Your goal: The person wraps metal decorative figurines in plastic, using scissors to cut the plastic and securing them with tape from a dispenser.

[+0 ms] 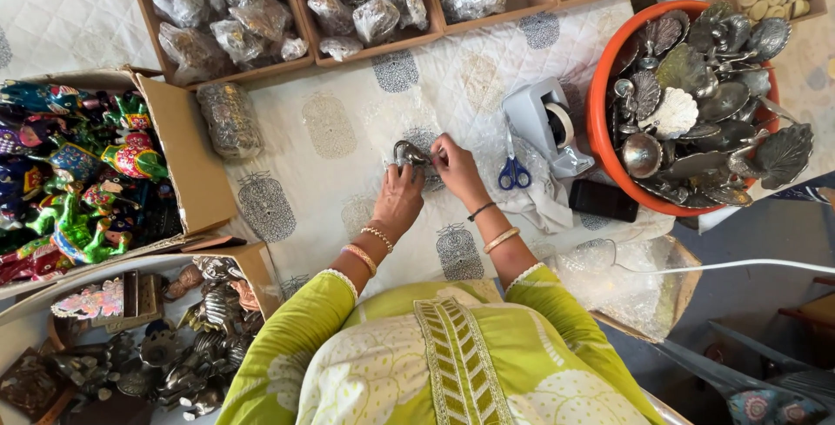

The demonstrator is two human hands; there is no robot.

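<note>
Hands met at table centre: left hand gripped a small metal figurine, right hand pinched clear wrap against it. Scissors lay just at 3 o'clock; a loose pinch could probably let the wrap slip off
</note>
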